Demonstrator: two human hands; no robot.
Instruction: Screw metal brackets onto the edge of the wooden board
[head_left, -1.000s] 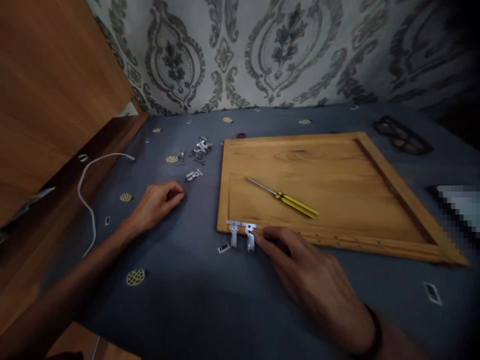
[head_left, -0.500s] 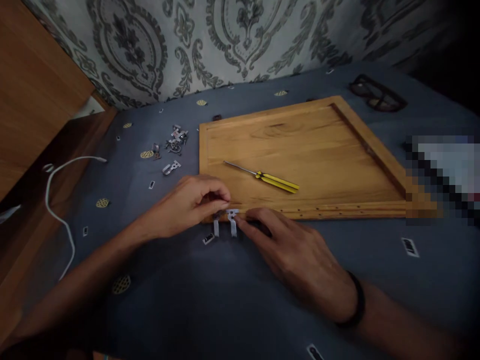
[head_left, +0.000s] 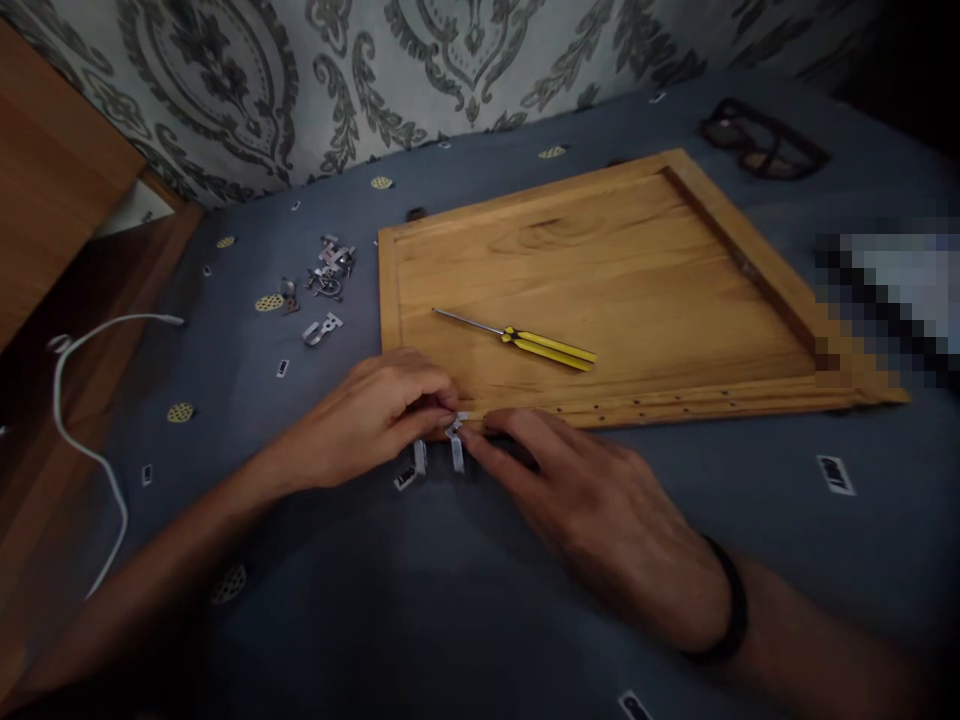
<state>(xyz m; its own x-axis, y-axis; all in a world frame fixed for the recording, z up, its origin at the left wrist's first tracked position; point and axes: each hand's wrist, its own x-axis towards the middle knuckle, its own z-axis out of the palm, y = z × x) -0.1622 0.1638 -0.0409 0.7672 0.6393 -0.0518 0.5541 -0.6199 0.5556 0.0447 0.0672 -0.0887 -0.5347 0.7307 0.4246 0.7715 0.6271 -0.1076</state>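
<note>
A wooden panel [head_left: 525, 270] with a raised frame lies flat, its near edge toward me and dotted with small dark holes. At the left end of that edge sits a small silver metal bracket [head_left: 457, 452], its arm sticking out toward me. My right hand [head_left: 600, 510] holds this bracket against the edge with thumb and forefinger. Just above it, the thumb and forefinger of my left hand [head_left: 382, 405] are pinched together; whatever lies between them is too small to make out. A second metal bracket [head_left: 420, 458] stands beside the first, partly behind my left fingers.
On the panel rests a screwdriver [head_left: 547, 348] with a yellow and black handle. Loose metal brackets and hardware [head_left: 330, 268] lie left of the panel on the blue patterned cloth [head_left: 420, 600]. Glasses [head_left: 765, 140] are at the back right, a white cable [head_left: 90, 440] at the left.
The view has shifted slightly, moving the panel up and left in the picture. The bracket under my fingers looks a little turned. Both hands stay at the same spot.
</note>
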